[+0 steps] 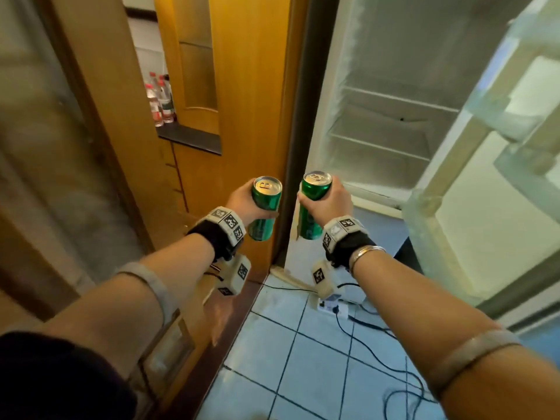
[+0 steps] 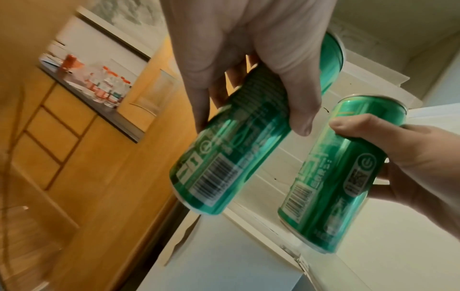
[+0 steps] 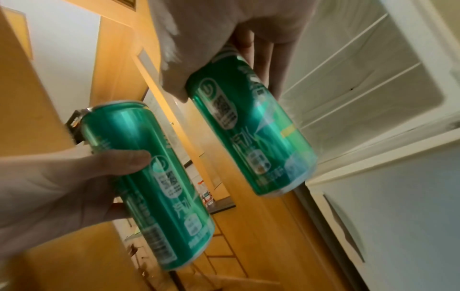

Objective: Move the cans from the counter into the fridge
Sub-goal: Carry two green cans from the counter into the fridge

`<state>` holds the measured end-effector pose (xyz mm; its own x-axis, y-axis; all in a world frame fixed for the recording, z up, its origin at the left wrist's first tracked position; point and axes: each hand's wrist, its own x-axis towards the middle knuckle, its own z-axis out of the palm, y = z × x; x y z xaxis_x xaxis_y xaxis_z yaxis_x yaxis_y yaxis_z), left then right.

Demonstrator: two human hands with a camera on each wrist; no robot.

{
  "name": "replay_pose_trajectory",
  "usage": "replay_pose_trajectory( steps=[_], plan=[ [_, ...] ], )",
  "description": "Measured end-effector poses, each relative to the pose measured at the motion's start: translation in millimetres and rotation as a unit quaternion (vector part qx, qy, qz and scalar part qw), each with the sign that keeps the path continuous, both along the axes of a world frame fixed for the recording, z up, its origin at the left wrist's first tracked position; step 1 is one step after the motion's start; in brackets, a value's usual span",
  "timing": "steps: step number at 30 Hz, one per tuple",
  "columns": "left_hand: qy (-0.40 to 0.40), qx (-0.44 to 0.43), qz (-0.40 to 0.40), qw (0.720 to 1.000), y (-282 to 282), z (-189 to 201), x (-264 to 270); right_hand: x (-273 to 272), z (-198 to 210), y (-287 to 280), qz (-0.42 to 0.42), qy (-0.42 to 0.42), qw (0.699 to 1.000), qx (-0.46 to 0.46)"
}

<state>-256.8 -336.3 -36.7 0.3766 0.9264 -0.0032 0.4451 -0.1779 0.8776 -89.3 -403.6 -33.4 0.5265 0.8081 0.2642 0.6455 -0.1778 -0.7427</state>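
My left hand (image 1: 242, 201) grips a green can (image 1: 264, 207) upright in front of the wooden door. Beside it my right hand (image 1: 328, 201) grips a second green can (image 1: 312, 204) at the fridge's left edge. The left wrist view has the left hand's can (image 2: 239, 141) with fingers curled round it, and the other can (image 2: 333, 177) to its right. Seen from the right wrist, the right hand's can (image 3: 251, 133) is held from above and the left hand's can (image 3: 149, 181) lies lower left. The fridge (image 1: 394, 122) stands open with white shelves that hold nothing.
The fridge door (image 1: 500, 165) swings out on the right, its racks bare. A yellow wooden door (image 1: 248, 86) stands left of the fridge. Beyond it a dark counter (image 1: 191, 140) carries several water bottles (image 1: 160, 101). A power strip (image 1: 330, 307) and cables lie on the tiled floor.
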Motion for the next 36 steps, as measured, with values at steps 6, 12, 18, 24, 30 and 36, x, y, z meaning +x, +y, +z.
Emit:
replay_pose_trajectory(
  steps=[6,12,18,24,30,36],
  plan=[
    [-0.018,0.008,-0.05,0.999,65.0,14.9,88.0,78.1,17.3,48.9,-0.065,-0.021,0.998,-0.008],
    [-0.014,0.015,-0.108,0.994,125.4,14.2,159.3,138.1,16.0,91.0,-0.125,-0.019,0.992,-0.019],
    [-0.023,0.031,-0.184,0.982,197.5,17.7,235.1,190.2,18.1,145.2,-0.203,-0.016,0.979,-0.017],
    [-0.028,0.041,-0.242,0.969,263.1,32.4,301.1,238.2,32.2,192.1,-0.265,-0.016,0.964,-0.014],
    [-0.007,0.075,-0.267,0.961,307.9,36.9,356.0,281.6,34.5,227.2,-0.29,-0.005,0.957,-0.011],
    [-0.001,0.068,-0.271,0.96,348.4,35.1,412.4,340.7,56.2,269.8,-0.294,-0.024,0.955,0.018]
  ],
)
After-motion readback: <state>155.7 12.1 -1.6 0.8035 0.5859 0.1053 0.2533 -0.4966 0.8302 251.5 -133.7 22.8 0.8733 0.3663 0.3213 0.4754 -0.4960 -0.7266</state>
